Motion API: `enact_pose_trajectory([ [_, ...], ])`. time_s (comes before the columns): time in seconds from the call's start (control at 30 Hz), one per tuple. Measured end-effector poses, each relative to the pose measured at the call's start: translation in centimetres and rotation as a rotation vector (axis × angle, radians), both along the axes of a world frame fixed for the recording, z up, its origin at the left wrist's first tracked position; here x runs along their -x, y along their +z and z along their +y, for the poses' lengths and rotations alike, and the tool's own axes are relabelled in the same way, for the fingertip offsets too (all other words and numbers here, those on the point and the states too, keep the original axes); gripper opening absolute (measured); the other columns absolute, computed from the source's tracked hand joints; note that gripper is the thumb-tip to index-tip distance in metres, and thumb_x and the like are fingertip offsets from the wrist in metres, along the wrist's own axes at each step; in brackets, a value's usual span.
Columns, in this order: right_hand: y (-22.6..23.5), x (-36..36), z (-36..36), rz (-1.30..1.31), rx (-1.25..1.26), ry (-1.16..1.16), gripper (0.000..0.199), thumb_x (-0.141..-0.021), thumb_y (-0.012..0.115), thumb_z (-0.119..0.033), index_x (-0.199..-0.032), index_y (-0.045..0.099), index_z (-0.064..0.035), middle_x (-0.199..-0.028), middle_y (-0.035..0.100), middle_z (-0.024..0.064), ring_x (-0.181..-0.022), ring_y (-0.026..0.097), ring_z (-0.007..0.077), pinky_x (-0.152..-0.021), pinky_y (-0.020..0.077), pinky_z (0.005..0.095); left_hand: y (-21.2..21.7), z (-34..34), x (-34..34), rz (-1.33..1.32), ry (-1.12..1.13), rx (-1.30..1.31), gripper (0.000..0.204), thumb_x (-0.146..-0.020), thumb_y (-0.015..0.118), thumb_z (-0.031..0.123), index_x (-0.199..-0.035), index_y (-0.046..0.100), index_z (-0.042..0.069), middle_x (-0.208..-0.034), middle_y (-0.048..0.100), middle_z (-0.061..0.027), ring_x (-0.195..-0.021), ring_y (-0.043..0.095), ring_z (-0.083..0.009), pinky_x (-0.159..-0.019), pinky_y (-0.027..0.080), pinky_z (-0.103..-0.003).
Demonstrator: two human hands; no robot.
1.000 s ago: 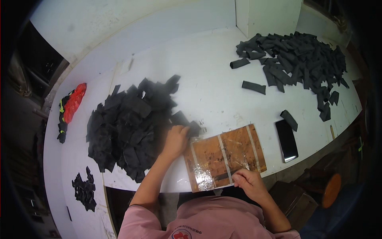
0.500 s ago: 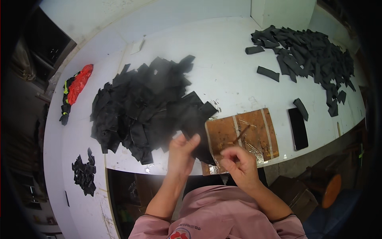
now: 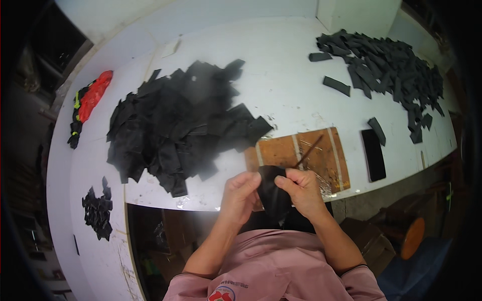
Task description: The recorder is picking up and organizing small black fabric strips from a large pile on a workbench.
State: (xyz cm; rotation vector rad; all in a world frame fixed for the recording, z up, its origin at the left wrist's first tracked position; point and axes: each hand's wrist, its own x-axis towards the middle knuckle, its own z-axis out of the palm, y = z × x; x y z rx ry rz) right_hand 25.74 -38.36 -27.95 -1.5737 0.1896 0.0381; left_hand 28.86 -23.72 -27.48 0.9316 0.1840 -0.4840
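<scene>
Both of my hands hold one black fabric piece (image 3: 273,193) over the table's near edge. My left hand (image 3: 241,193) pinches its left side and my right hand (image 3: 301,188) pinches its right side near the top. Just beyond them lies a brown board (image 3: 281,150) with pale strips, and a thin stick (image 3: 310,149) rests across it. A big heap of black fabric pieces (image 3: 175,130) lies to the left of the board, close to my left hand.
A second pile of folded black pieces (image 3: 386,65) covers the far right of the white table (image 3: 281,85). A dark phone (image 3: 374,154) lies right of the board. A red and black glove (image 3: 90,100) and a small black heap (image 3: 98,210) sit at the left.
My left hand left the big heap with a black piece. My right hand came off the board and joined it, so both now hold the piece near my body.
</scene>
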Motion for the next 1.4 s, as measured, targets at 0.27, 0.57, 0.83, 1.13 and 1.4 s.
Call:
enact_pose_trajectory([
  [0.27,-0.7,-0.6,1.2,-0.322,0.287,-0.286,0.007,-0.073,0.060,-0.003,-0.072,0.058,0.0034,-0.052,0.047,0.0023,-0.052,0.042,0.0068,-0.048,0.0346,0.0229,-3.3,3.3,-2.5,-0.237,0.294,-0.344,0.012,-0.079,0.061,0.014,-0.073,0.061,0.004,-0.064,0.056,0.0011,-0.057,0.045,-0.0036,-0.052,0.034,-0.019],
  [0.57,1.7,-1.3,0.9,-0.126,0.193,0.041,0.012,-0.071,0.063,-0.005,-0.065,0.054,0.0015,-0.051,0.046,0.0020,-0.048,0.041,0.0061,-0.044,0.0340,0.0230,0.9,4.5,-4.2,-0.568,0.018,-0.663,0.023,-0.082,0.057,0.015,-0.099,0.058,-0.002,-0.080,0.060,-0.0058,-0.073,0.054,-0.0110,-0.067,0.044,-0.024],
  [0.83,2.7,-0.9,-1.0,-0.227,0.398,0.371,0.013,-0.074,0.059,-0.009,-0.070,0.054,0.0026,-0.062,0.052,0.0146,-0.057,0.052,0.0273,-0.053,0.0399,0.0324,3.9,3.7,-4.1,-0.342,-0.635,-0.359,0.017,-0.079,0.062,0.011,-0.090,0.062,-0.002,-0.078,0.061,-0.0039,-0.066,0.055,-0.0066,-0.058,0.045,-0.019],
  [1.13,3.1,-0.4,-1.5,-0.275,0.471,0.655,0.015,-0.074,0.059,-0.011,-0.072,0.052,0.0017,-0.067,0.053,0.0157,-0.062,0.051,0.0329,-0.056,0.0402,0.0376,5.1,2.6,-3.4,-0.689,-0.890,-0.772,0.004,-0.076,0.056,-0.001,-0.076,0.057,-0.004,-0.062,0.058,-0.0044,-0.055,0.052,-0.0071,-0.050,0.043,-0.022],
  [1.4,3.3,2.9,1.0,-0.337,0.364,-0.058,0.019,-0.069,0.067,-0.007,-0.084,0.059,0.0004,-0.076,0.053,0.0073,-0.066,0.053,0.0148,-0.054,0.0423,0.0249,1.3,-0.2,2.5,-0.549,-0.135,-0.480,0.005,-0.074,0.061,0.000,-0.075,0.056,-0.001,-0.063,0.053,0.0011,-0.054,0.045,-0.0018,-0.044,0.035,-0.019],
])
